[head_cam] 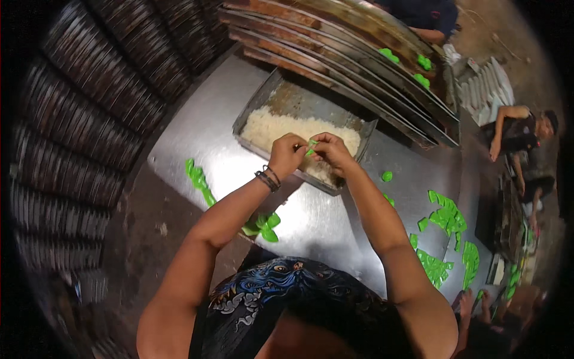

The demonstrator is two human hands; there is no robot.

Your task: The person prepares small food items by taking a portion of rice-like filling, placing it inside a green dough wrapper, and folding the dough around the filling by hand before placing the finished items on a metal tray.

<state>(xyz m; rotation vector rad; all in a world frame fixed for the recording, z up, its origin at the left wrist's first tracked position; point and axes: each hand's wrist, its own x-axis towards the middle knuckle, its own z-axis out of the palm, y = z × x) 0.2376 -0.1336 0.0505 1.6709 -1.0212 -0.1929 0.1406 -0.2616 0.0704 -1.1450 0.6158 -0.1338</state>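
My left hand (287,155) and my right hand (331,151) meet over a metal tray (309,95), both pinching one small green dough piece (310,147) between their fingertips. Beneath them the tray holds a pale, crumbly shredded filling (287,125). Bright green dough pieces (267,226) lie on the metal table close to my left forearm, and a long green strip (196,176) lies farther left. A round green ball (387,176) rests to the right of the tray. Flat, cut green dough sheets (448,215) are spread at the table's right side.
Stacked metal baking trays (323,54) stand beyond the filling tray, with green shaped pieces (421,80) on the top one. Racks of trays (80,170) line the left. Several other people (515,130) are at the right and top; another person's hands (466,300) touch dough at lower right.
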